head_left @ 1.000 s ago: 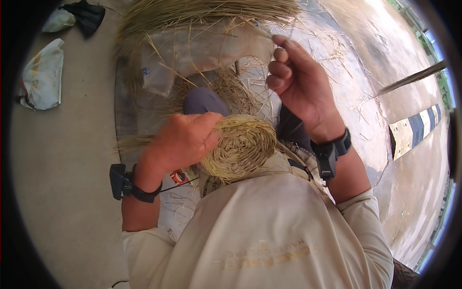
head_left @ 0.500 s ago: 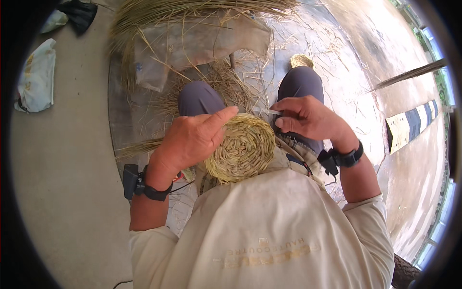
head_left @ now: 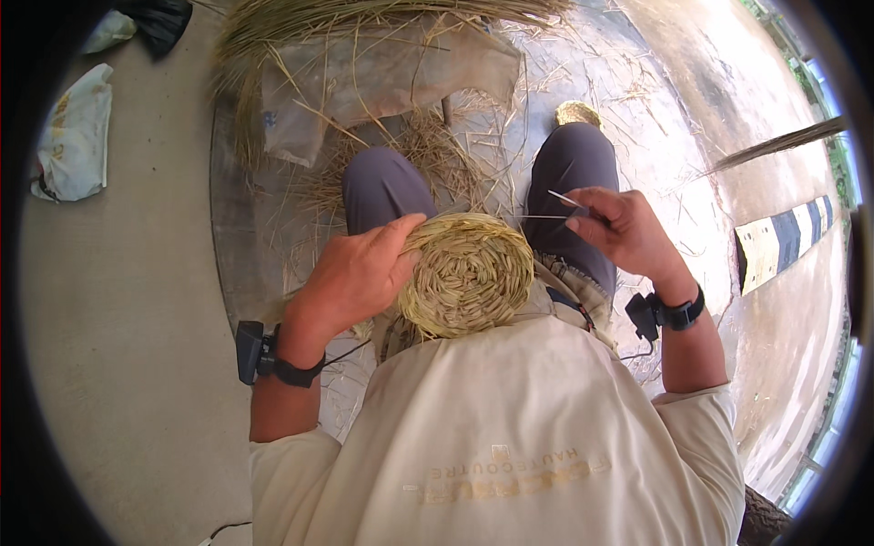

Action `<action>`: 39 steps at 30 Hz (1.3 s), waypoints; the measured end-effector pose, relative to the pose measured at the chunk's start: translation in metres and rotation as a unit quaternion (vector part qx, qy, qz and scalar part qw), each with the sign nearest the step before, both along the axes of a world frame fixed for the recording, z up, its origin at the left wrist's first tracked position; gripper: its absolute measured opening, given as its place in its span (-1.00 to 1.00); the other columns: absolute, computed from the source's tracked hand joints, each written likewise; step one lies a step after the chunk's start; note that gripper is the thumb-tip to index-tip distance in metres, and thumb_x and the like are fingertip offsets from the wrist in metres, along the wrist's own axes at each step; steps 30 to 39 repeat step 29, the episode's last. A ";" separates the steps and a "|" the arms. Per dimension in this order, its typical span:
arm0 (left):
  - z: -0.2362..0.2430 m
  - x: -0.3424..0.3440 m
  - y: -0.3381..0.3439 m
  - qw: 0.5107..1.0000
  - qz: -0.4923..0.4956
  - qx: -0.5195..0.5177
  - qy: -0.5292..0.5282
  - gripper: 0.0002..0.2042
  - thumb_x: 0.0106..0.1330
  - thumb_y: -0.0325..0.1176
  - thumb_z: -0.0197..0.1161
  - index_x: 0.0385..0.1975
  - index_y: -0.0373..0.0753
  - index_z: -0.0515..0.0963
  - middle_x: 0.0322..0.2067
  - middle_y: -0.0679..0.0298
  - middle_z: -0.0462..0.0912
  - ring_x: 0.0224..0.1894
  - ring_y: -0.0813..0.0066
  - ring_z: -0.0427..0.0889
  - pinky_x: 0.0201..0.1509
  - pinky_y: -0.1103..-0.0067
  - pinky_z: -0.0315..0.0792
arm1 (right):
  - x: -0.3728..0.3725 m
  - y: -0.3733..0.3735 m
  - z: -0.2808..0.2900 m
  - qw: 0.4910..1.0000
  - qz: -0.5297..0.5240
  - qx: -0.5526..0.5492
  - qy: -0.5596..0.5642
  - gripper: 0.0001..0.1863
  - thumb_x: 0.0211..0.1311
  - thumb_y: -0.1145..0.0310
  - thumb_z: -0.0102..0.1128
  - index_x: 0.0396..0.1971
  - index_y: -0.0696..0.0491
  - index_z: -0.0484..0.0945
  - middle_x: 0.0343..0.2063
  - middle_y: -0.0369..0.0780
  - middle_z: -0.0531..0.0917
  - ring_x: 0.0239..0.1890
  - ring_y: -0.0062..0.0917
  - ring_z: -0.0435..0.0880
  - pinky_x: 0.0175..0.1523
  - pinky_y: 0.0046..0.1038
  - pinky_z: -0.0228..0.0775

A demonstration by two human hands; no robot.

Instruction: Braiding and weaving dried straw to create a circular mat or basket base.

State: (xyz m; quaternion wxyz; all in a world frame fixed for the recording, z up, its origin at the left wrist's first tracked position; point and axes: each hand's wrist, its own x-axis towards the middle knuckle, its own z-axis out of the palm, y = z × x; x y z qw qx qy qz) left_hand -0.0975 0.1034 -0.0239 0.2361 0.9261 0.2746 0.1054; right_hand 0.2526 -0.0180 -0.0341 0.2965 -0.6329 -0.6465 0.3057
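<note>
A round coiled straw mat (head_left: pixel 469 278), greenish yellow, rests over my lap between the thighs. My left hand (head_left: pixel 364 273) grips its left rim, thumb on the upper edge and fingers going beneath. To the right of the mat, my right hand (head_left: pixel 624 232) is pinched on a slim pale needle-like piece (head_left: pixel 562 197) that sticks out past the fingertips. A thin strand (head_left: pixel 543 217) runs nearly level from the mat's upper right rim to those same fingers. Whether strand and slim piece are joined is hidden by the fingers.
A big bundle of long straw (head_left: pixel 382 23) lies across the far side on a translucent plastic sheet (head_left: pixel 364 86). Loose straw litters the ground. A small woven straw piece (head_left: pixel 577 113) sits beyond my right knee. A white bag (head_left: pixel 77 136) lies far left, a striped block (head_left: pixel 783 241) far right.
My right hand has moved right, away from the mat, with the strand now stretched between them. My left thumb has come down onto the mat's rim.
</note>
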 end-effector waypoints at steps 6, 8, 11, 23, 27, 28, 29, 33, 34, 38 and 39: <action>-0.021 0.004 -0.015 0.997 0.039 -0.025 -0.065 -0.66 0.38 -0.54 0.22 0.14 -0.41 0.54 -0.15 -0.14 0.76 -0.14 -0.16 0.78 -0.10 0.17 0.65 | 0.002 -0.017 -0.030 0.996 -0.020 -0.005 0.091 -0.81 0.44 0.42 0.35 -0.07 0.19 0.72 -0.47 -0.16 0.72 -0.54 -0.41 0.63 -0.38 -0.39 0.45; -0.022 0.009 -0.017 0.996 0.035 -0.016 -0.082 -0.67 0.37 -0.55 0.21 0.12 -0.42 0.54 -0.15 -0.14 0.76 -0.13 -0.18 0.77 -0.09 0.17 0.65 | 0.008 -0.019 -0.033 0.964 -0.069 -0.097 0.240 -0.81 0.49 0.41 0.29 -0.04 0.18 0.72 -0.55 -0.28 0.66 -0.61 -0.56 0.54 -0.47 -0.47 0.35; -0.017 0.021 -0.015 0.995 0.008 -0.003 -0.100 -0.67 0.35 -0.55 0.21 0.10 -0.41 0.55 -0.14 -0.14 0.74 -0.11 -0.18 0.76 -0.08 0.17 0.65 | 0.019 0.002 -0.011 0.781 -0.136 -0.161 0.588 -0.80 0.54 0.40 0.22 0.00 0.15 0.68 -0.59 -0.43 0.52 -0.64 -0.76 0.39 -0.54 -0.59 0.18; -0.014 0.009 -0.009 0.992 0.034 -0.076 -0.091 -0.69 0.39 -0.49 0.21 0.10 -0.42 0.58 -0.09 -0.14 0.76 -0.06 -0.17 0.77 0.03 0.20 0.64 | -0.122 0.028 0.027 0.914 0.399 0.036 -0.060 -0.68 0.30 0.40 0.20 0.01 0.19 0.59 -0.30 -0.02 0.71 -0.27 -0.07 0.77 -0.14 -0.13 0.64; -0.013 0.005 0.001 0.985 0.018 -0.143 -0.095 -0.62 0.42 -0.45 0.20 0.19 -0.44 0.55 -0.05 -0.17 0.76 -0.01 -0.14 0.78 0.08 0.21 0.63 | -0.118 0.015 0.001 0.929 0.366 0.048 0.001 -0.64 0.36 0.33 0.19 0.08 0.17 0.56 -0.33 -0.03 0.71 -0.25 -0.10 0.79 -0.09 -0.13 0.65; -0.010 0.005 0.003 0.982 0.010 -0.164 -0.090 -0.60 0.42 -0.44 0.19 0.22 -0.44 0.54 -0.04 -0.18 0.75 0.01 -0.14 0.79 0.09 0.21 0.63 | -0.117 0.014 0.003 0.930 0.365 0.027 -0.003 -0.65 0.38 0.30 0.20 0.07 0.14 0.57 -0.30 -0.03 0.72 -0.21 -0.10 0.79 -0.07 -0.11 0.65; -0.009 0.006 0.003 0.983 0.009 -0.163 -0.090 -0.60 0.42 -0.44 0.19 0.22 -0.44 0.54 -0.04 -0.18 0.75 0.01 -0.14 0.79 0.09 0.21 0.63 | -0.116 0.014 0.008 0.930 0.367 0.007 -0.006 -0.66 0.40 0.28 0.21 0.06 0.12 0.58 -0.27 -0.02 0.74 -0.16 -0.09 0.79 -0.04 -0.09 0.65; -0.009 0.006 0.003 0.983 0.009 -0.163 -0.090 -0.60 0.42 -0.44 0.19 0.22 -0.44 0.54 -0.04 -0.18 0.75 0.01 -0.14 0.79 0.09 0.21 0.63 | -0.116 0.014 0.008 0.930 0.367 0.007 -0.006 -0.66 0.40 0.28 0.21 0.06 0.12 0.58 -0.27 -0.02 0.74 -0.16 -0.09 0.79 -0.04 -0.09 0.65; -0.009 0.006 0.003 0.983 0.009 -0.163 -0.090 -0.60 0.42 -0.44 0.19 0.22 -0.44 0.54 -0.04 -0.18 0.75 0.01 -0.14 0.79 0.09 0.21 0.63 | -0.116 0.014 0.008 0.930 0.367 0.007 -0.006 -0.66 0.40 0.28 0.21 0.06 0.12 0.58 -0.27 -0.02 0.74 -0.16 -0.09 0.79 -0.04 -0.09 0.65; -0.009 0.006 0.003 0.983 0.009 -0.163 -0.090 -0.60 0.42 -0.44 0.19 0.22 -0.44 0.54 -0.04 -0.18 0.75 0.01 -0.14 0.79 0.09 0.21 0.63 | -0.116 0.014 0.008 0.930 0.367 0.007 -0.006 -0.66 0.40 0.28 0.21 0.06 0.12 0.58 -0.27 -0.02 0.74 -0.16 -0.09 0.79 -0.04 -0.09 0.65; -0.009 0.006 0.003 0.983 0.009 -0.163 -0.090 -0.60 0.42 -0.44 0.19 0.22 -0.44 0.54 -0.04 -0.18 0.75 0.01 -0.14 0.79 0.09 0.21 0.63 | -0.116 0.014 0.008 0.930 0.367 0.007 -0.006 -0.66 0.40 0.28 0.21 0.06 0.12 0.58 -0.27 -0.02 0.74 -0.16 -0.09 0.79 -0.04 -0.09 0.65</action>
